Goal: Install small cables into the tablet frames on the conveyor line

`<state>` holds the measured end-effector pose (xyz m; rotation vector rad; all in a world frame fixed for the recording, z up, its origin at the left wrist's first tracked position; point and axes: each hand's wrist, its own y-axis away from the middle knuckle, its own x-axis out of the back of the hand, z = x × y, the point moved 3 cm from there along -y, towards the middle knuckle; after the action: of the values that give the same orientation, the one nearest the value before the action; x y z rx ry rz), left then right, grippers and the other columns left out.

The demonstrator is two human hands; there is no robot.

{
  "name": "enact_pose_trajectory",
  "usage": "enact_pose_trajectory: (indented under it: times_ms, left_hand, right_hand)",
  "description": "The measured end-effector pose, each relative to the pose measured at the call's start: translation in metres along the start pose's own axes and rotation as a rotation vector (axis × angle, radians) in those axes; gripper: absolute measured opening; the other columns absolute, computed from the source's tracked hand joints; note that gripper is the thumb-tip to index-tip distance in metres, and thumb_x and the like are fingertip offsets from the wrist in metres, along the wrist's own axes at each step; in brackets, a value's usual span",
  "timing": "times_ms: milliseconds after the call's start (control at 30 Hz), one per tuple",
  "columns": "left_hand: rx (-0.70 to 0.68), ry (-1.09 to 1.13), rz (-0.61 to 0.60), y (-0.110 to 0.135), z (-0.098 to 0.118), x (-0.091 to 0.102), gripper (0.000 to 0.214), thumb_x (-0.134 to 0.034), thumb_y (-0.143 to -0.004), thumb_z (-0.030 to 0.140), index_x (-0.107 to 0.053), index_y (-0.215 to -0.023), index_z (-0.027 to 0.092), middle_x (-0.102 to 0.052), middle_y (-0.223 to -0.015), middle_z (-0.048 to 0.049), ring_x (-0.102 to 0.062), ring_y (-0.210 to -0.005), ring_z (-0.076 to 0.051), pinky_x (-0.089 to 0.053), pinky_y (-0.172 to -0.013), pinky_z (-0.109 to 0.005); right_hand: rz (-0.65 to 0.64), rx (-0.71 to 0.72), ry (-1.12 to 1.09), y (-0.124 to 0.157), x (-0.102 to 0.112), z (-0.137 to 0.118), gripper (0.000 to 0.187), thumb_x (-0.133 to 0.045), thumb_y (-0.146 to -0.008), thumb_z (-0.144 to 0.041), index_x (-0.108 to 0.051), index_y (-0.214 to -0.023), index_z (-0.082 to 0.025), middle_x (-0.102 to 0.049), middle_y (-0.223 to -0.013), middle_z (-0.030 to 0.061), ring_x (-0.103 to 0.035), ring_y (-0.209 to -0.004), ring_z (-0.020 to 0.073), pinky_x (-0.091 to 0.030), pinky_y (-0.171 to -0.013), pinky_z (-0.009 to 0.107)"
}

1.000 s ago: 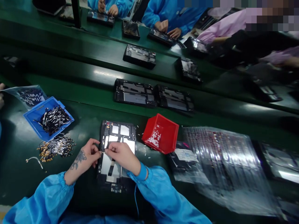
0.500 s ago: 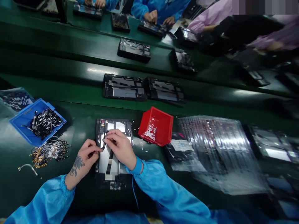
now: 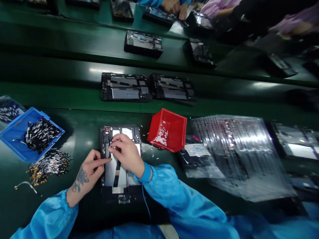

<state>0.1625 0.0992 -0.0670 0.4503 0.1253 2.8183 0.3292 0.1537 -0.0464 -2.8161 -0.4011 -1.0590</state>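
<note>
An opened tablet (image 3: pixel 108 181) lies in front of me with its silver battery area and a black ribbon strip showing. My left hand (image 3: pixel 91 171) is at its left edge, index finger stretched onto the frame, thumb apart and the other fingers curled. Above that fingertip, my right hand (image 3: pixel 127 154) reaches across the tablet, thumb and index finger pinched at the left edge on what looks like a thin dark cable (image 3: pixel 109 154). The fingers hide most of it.
A blue bin (image 3: pixel 15 141) of short cables stands left, beside a loose cable pile (image 3: pixel 51 166) and a single cable (image 3: pixel 26 185). Right are a red bin (image 3: pixel 178 132) with white bits and clear plastic trays (image 3: pixel 239 149). Two opened tablets (image 3: pixel 126 87) lie beyond; co-workers' hands (image 3: pixel 174 6) work farther back.
My left index finger has straightened and now presses farther onto the tablet's edge. My right hand has shifted slightly, still pinched. The view has tilted down and turned a little.
</note>
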Motion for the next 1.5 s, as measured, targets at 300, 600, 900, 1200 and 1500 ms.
enact_pose_trajectory:
  times_ms: [300,600,900,1200,1500]
  left_hand:
    - [0.000,-0.029,0.003,-0.001,0.004,0.000,0.037,-0.048,-0.084,0.010,-0.075,-0.104,0.027,-0.047,-0.085,-0.0032,-0.054,-0.082,-0.016,-0.048,-0.071,-0.027]
    - [0.008,-0.034,0.005,0.000,0.003,0.001,0.037,-0.048,-0.084,0.011,-0.075,-0.104,0.027,-0.046,-0.086,-0.0030,-0.053,-0.082,-0.015,-0.048,-0.072,-0.027]
    - [0.009,-0.043,0.012,0.000,0.007,0.001,0.037,-0.048,-0.084,0.010,-0.076,-0.102,0.026,-0.048,-0.085,-0.0033,-0.055,-0.082,-0.015,-0.049,-0.072,-0.027]
    - [-0.046,-0.172,0.058,0.006,0.004,-0.001,0.036,-0.045,-0.088,0.014,-0.074,-0.107,0.025,-0.051,-0.089,-0.0049,-0.058,-0.085,-0.016,-0.053,-0.076,-0.028]
    - [-0.330,-0.731,-0.246,0.071,0.009,-0.053,0.078,-0.071,-0.074,0.040,-0.035,-0.144,0.044,-0.045,-0.148,-0.0108,-0.039,-0.133,-0.047,-0.036,-0.102,-0.074]
  right_hand:
    - [-0.009,-0.013,0.023,0.000,0.000,-0.002,0.008,-0.072,-0.080,-0.016,-0.066,-0.076,-0.020,-0.060,-0.097,0.0037,-0.057,-0.096,0.0204,-0.049,-0.079,0.034]
    - [0.077,-0.047,0.132,0.003,0.003,-0.004,0.026,-0.072,-0.081,-0.028,-0.050,-0.094,-0.021,-0.052,-0.108,0.0085,-0.058,-0.094,0.0239,-0.053,-0.072,0.037]
    - [0.076,-0.055,0.316,-0.011,0.009,-0.008,0.027,-0.074,-0.079,-0.027,-0.049,-0.087,-0.020,-0.051,-0.110,0.0109,-0.055,-0.098,0.0278,-0.052,-0.070,0.039]
    - [0.093,0.046,0.272,-0.032,0.049,0.008,0.018,-0.066,-0.087,-0.037,-0.059,-0.085,-0.020,-0.059,-0.101,0.0084,-0.056,-0.096,0.0251,-0.050,-0.080,0.037]
    - [0.087,-0.524,0.578,-0.170,0.113,0.037,0.045,-0.052,-0.094,-0.042,-0.066,-0.108,-0.002,-0.065,-0.110,0.0241,-0.060,-0.108,0.0313,-0.044,-0.090,0.035]
